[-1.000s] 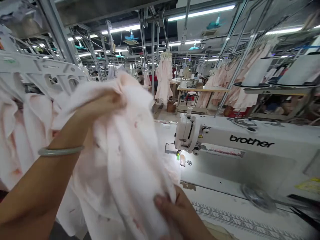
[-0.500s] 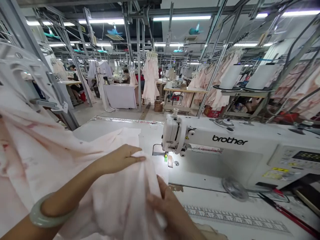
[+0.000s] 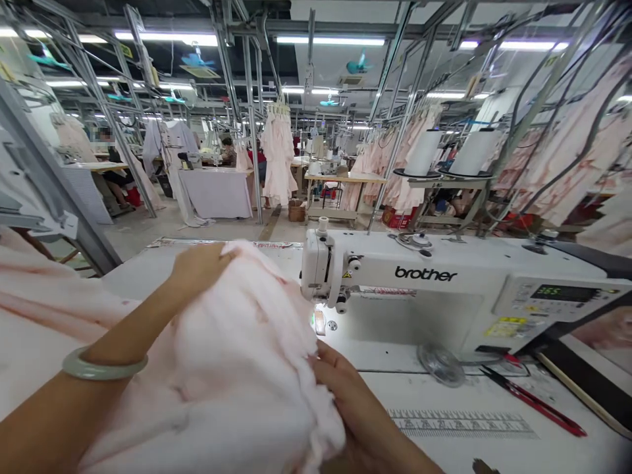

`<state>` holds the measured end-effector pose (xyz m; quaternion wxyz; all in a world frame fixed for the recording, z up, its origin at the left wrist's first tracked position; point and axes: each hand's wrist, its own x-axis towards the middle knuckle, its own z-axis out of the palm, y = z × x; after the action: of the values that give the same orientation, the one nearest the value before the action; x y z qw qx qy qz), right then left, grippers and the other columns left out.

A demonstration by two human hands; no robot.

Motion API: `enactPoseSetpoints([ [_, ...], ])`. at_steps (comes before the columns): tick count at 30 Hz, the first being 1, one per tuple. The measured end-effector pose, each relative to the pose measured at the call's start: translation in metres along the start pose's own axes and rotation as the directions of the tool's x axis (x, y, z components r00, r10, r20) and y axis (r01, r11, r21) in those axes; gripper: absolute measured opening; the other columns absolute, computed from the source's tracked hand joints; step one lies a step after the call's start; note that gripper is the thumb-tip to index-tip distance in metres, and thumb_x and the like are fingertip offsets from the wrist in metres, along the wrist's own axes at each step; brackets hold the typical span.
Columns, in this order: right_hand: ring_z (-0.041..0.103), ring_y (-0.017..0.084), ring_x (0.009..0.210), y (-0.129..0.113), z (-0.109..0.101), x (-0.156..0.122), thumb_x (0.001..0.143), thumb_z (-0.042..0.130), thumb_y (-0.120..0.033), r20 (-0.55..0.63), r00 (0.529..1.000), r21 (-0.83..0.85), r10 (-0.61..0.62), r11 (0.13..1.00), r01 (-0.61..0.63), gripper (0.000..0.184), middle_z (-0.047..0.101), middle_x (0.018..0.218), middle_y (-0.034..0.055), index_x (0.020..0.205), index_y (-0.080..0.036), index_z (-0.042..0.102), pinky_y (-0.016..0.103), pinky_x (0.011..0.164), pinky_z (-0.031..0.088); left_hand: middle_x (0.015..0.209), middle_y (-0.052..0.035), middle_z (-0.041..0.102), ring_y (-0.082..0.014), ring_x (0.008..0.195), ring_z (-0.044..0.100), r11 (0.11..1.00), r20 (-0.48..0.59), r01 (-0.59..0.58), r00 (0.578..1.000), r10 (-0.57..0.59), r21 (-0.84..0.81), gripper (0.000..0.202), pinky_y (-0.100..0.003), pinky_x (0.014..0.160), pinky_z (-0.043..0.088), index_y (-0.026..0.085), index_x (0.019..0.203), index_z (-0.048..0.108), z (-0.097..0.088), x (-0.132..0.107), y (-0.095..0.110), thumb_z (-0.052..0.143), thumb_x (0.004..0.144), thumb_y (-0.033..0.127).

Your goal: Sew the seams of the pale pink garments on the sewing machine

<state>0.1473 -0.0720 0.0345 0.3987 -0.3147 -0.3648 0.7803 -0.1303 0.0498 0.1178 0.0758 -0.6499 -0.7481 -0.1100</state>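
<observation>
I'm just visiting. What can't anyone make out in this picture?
All in the head view:
Brother sewing machine: its needle is lost behind raised pale pink fabric and glare.
Left hand: fingertips buried in blurred folds.
Right hand: partly covered by pale pink fabric; grip unclear.
Measuring scale: numbers too small to read.
Cloth's far left: cut off by the picture's edge.

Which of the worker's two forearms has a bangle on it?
The left forearm, reaching across the pale pink fabric: a pale green bangle circles it, while the right forearm shows none.
</observation>
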Motion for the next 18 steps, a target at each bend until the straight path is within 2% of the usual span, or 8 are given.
enactPoseSetpoints([
  [4,0.063,0.013,0.070,0.007,-0.033,-0.003,0.073,0.078,-0.040,0.012,0.995,-0.239,0.095,0.967,-0.089,0.072,0.062,0.101,0.0043,0.135,-0.021,0.046,0.024,0.063,0.050,0.096,-0.0177,0.070,-0.0369,0.096,0.064,0.993,0.197,-0.114,0.975,0.107,0.022,0.030,-0.045,0.081,0.047,0.012,0.098,0.068,0.049,-0.008,0.007,0.064,0.078,0.034],
  [7,0.060,0.011,0.061,0.001,-0.051,-0.006,0.087,0.062,-0.035,0.099,0.993,-0.591,0.063,0.807,0.008,0.049,0.061,0.102,0.0039,0.132,-0.022,0.049,0.022,0.054,0.046,0.118,-0.0152,0.065,-0.0329,0.116,0.056,0.953,0.206,-0.295,0.931,0.302,-0.063,0.030,-0.046,0.097,0.041,0.016,0.112,0.065,0.060,-0.018,0.029,0.053,0.085,0.022],
  [8,0.061,0.012,0.065,-0.006,-0.055,-0.005,0.090,0.057,-0.028,0.131,0.991,-0.738,-0.004,0.667,0.100,0.036,0.063,0.099,0.0036,0.126,-0.022,0.054,0.022,0.057,0.046,0.123,-0.0132,0.064,-0.0303,0.120,0.054,0.929,0.201,-0.353,0.908,0.368,-0.106,0.033,-0.044,0.101,0.040,0.017,0.117,0.063,0.061,-0.020,0.039,0.051,0.087,0.020],
  [10,0.061,0.015,0.077,-0.023,-0.060,0.004,0.089,0.053,-0.011,0.260,0.950,-0.933,-0.174,0.206,0.294,0.028,0.064,0.099,0.0046,0.115,-0.019,0.059,0.024,0.065,0.045,0.127,-0.0118,0.062,-0.0281,0.122,0.052,0.879,0.181,-0.436,0.865,0.468,-0.192,0.036,-0.041,0.103,0.039,0.018,0.122,0.060,0.062,-0.022,0.061,0.049,0.088,0.017],
  [12,0.060,0.018,0.083,-0.038,-0.063,0.018,0.084,0.055,-0.002,0.476,0.862,-0.863,-0.174,-0.280,0.420,0.034,0.063,0.104,0.0082,0.115,-0.015,0.056,0.027,0.067,0.044,0.125,-0.0110,0.063,-0.0278,0.120,0.053,0.828,0.162,-0.491,0.824,0.542,-0.272,0.035,-0.041,0.103,0.039,0.019,0.120,0.061,0.066,-0.022,0.083,0.049,0.087,0.015],
  [13,0.058,0.019,0.082,-0.043,-0.065,0.027,0.083,0.056,-0.001,0.568,0.815,-0.758,-0.110,-0.456,0.467,0.035,0.062,0.107,0.0101,0.116,-0.013,0.055,0.027,0.064,0.043,0.121,-0.0095,0.064,-0.0272,0.118,0.054,0.798,0.158,-0.515,0.800,0.579,-0.313,0.033,-0.040,0.102,0.040,0.020,0.115,0.063,0.070,-0.021,0.093,0.051,0.085,0.014],
  [15,0.056,0.018,0.076,-0.045,-0.069,0.042,0.086,0.054,-0.003,0.698,0.716,-0.524,0.020,-0.668,0.529,0.027,0.060,0.110,0.0123,0.112,-0.010,0.055,0.029,0.058,0.041,0.109,-0.0061,0.068,-0.0251,0.110,0.058,0.742,0.157,-0.544,0.755,0.637,-0.391,0.025,-0.036,0.097,0.044,0.022,0.102,0.066,0.078,-0.021,0.108,0.053,0.082,0.014],
  [18,0.054,0.019,0.072,-0.037,-0.078,0.056,0.093,0.045,-0.007,0.798,0.596,-0.337,0.087,-0.755,0.562,0.016,0.061,0.103,0.0114,0.097,-0.010,0.060,0.031,0.055,0.041,0.085,-0.0050,0.067,-0.0243,0.092,0.062,0.706,0.171,-0.529,0.730,0.661,-0.471,0.012,-0.032,0.082,0.049,0.020,0.079,0.065,0.087,-0.022,0.117,0.053,0.082,0.020],
])
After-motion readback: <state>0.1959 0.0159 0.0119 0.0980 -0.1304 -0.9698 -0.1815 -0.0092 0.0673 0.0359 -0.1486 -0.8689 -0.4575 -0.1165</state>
